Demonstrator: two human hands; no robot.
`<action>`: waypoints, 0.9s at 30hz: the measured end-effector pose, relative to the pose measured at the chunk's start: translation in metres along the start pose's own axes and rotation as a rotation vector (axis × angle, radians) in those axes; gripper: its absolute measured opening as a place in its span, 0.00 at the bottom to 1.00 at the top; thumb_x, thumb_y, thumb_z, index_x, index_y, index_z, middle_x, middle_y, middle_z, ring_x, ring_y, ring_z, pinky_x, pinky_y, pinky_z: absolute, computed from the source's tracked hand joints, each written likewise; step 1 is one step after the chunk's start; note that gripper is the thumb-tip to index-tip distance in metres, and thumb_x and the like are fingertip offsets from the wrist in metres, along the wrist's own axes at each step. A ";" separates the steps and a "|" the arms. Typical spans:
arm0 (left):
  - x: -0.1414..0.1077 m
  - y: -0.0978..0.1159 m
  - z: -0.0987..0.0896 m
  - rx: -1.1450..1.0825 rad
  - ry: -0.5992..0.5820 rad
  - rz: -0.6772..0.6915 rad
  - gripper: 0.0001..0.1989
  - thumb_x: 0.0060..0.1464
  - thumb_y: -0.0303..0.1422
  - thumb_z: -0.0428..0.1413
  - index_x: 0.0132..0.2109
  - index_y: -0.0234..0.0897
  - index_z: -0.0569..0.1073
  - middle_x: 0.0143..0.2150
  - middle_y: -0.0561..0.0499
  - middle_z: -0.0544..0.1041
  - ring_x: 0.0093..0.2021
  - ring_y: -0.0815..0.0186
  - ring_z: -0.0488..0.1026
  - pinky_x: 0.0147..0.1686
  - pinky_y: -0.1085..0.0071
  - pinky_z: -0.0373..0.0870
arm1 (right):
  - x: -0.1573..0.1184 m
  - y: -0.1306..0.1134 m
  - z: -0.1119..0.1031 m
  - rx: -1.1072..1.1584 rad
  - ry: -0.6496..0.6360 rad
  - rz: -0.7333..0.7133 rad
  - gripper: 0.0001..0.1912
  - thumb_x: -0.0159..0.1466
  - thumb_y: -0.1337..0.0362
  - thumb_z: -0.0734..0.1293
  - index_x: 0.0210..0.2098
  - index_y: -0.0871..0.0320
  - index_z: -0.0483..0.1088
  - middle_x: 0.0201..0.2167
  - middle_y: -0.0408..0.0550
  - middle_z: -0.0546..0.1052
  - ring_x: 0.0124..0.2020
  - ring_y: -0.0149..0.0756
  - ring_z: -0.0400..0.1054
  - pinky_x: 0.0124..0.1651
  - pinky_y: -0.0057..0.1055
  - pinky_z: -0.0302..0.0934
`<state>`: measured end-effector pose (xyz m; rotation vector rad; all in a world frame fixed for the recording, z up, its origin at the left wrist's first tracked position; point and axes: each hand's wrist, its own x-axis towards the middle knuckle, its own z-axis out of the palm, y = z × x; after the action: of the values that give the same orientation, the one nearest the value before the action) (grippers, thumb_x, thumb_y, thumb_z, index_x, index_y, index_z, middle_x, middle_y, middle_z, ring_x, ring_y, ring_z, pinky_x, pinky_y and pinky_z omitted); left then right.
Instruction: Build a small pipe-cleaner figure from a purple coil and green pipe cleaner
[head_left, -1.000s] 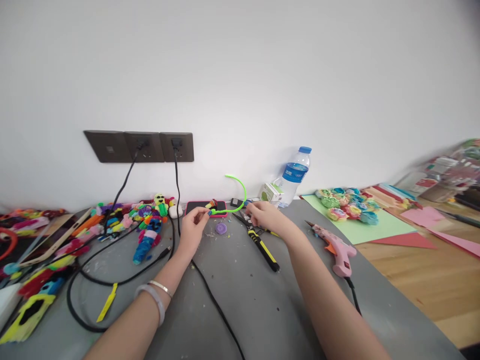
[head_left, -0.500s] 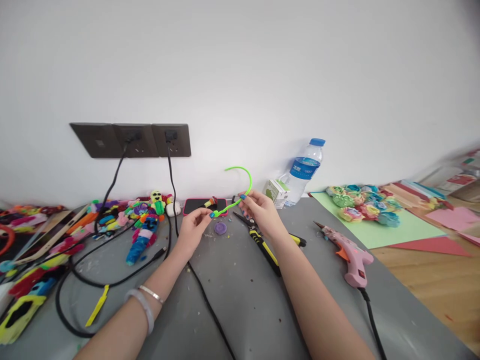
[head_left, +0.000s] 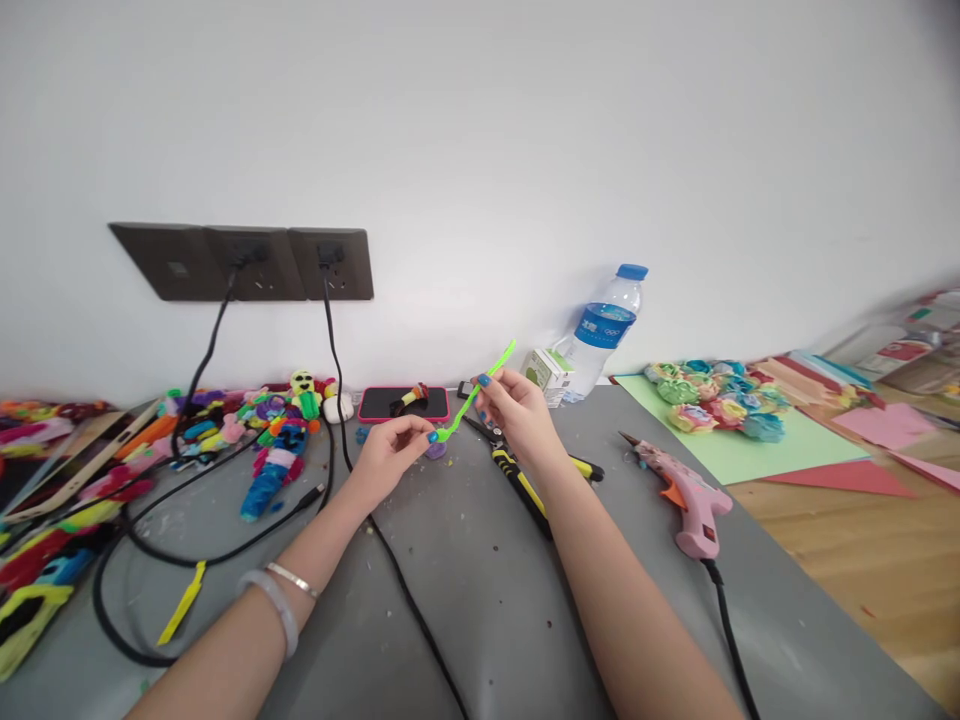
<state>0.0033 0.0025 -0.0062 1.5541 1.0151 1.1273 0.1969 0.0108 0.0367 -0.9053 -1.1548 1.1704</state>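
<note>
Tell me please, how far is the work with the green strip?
Looks done: the blue fuzzy figure, lying formed on the table. In hand: the green strip, held by the left hand and right hand. Remaining: probably more shaping, as its upper end sticks out free. The final form cannot be told.

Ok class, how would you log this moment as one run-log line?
left hand: pinches green strip near lower end | right hand: holds it farther up | pliers: partly behind right arm | glue gun: on grey table
</note>
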 end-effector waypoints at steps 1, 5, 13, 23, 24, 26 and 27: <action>0.000 0.000 0.000 -0.002 -0.022 0.006 0.11 0.49 0.39 0.60 0.33 0.35 0.76 0.23 0.54 0.68 0.24 0.70 0.61 0.24 0.74 0.58 | 0.000 0.000 0.000 0.001 -0.003 0.001 0.17 0.55 0.49 0.72 0.28 0.57 0.69 0.19 0.38 0.69 0.17 0.24 0.58 0.20 0.24 0.51; -0.001 0.002 0.001 -0.011 -0.078 0.008 0.11 0.50 0.39 0.60 0.32 0.35 0.77 0.24 0.53 0.70 0.24 0.70 0.63 0.25 0.74 0.59 | 0.000 0.001 0.000 0.025 -0.021 0.005 0.17 0.56 0.50 0.72 0.27 0.56 0.68 0.20 0.39 0.69 0.18 0.25 0.59 0.20 0.24 0.50; 0.001 0.007 0.001 -0.174 0.182 -0.087 0.19 0.46 0.48 0.61 0.33 0.34 0.79 0.25 0.51 0.70 0.24 0.69 0.60 0.24 0.73 0.58 | 0.001 0.001 0.000 0.094 0.047 -0.037 0.16 0.56 0.51 0.71 0.28 0.56 0.67 0.20 0.38 0.70 0.18 0.24 0.59 0.20 0.24 0.51; 0.002 0.006 0.001 -0.272 0.210 -0.099 0.15 0.49 0.45 0.59 0.30 0.36 0.73 0.25 0.54 0.65 0.25 0.71 0.59 0.24 0.73 0.57 | 0.000 -0.002 0.001 0.142 0.113 -0.043 0.17 0.54 0.50 0.72 0.31 0.55 0.69 0.21 0.39 0.69 0.19 0.25 0.59 0.20 0.23 0.53; 0.003 0.005 0.000 -0.267 0.224 -0.104 0.15 0.49 0.45 0.59 0.30 0.36 0.72 0.25 0.55 0.64 0.24 0.71 0.59 0.24 0.74 0.57 | 0.000 -0.002 0.001 0.145 0.110 -0.040 0.16 0.54 0.50 0.72 0.31 0.55 0.69 0.21 0.39 0.69 0.19 0.25 0.59 0.20 0.24 0.53; 0.003 0.003 0.000 -0.260 0.245 -0.114 0.14 0.49 0.43 0.59 0.31 0.37 0.70 0.24 0.56 0.64 0.24 0.71 0.59 0.24 0.74 0.56 | 0.000 -0.001 0.001 0.141 0.097 -0.034 0.16 0.54 0.50 0.72 0.32 0.55 0.69 0.21 0.39 0.70 0.19 0.25 0.59 0.20 0.24 0.53; 0.003 0.003 0.000 -0.258 0.248 -0.118 0.13 0.49 0.43 0.59 0.31 0.37 0.69 0.24 0.57 0.63 0.23 0.71 0.59 0.23 0.74 0.56 | 0.000 -0.001 0.001 0.137 0.090 -0.031 0.16 0.55 0.50 0.71 0.32 0.55 0.69 0.22 0.39 0.70 0.19 0.25 0.59 0.20 0.24 0.53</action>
<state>0.0039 0.0052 -0.0027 1.1564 1.0616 1.3336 0.1959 0.0105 0.0378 -0.8239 -1.0003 1.1574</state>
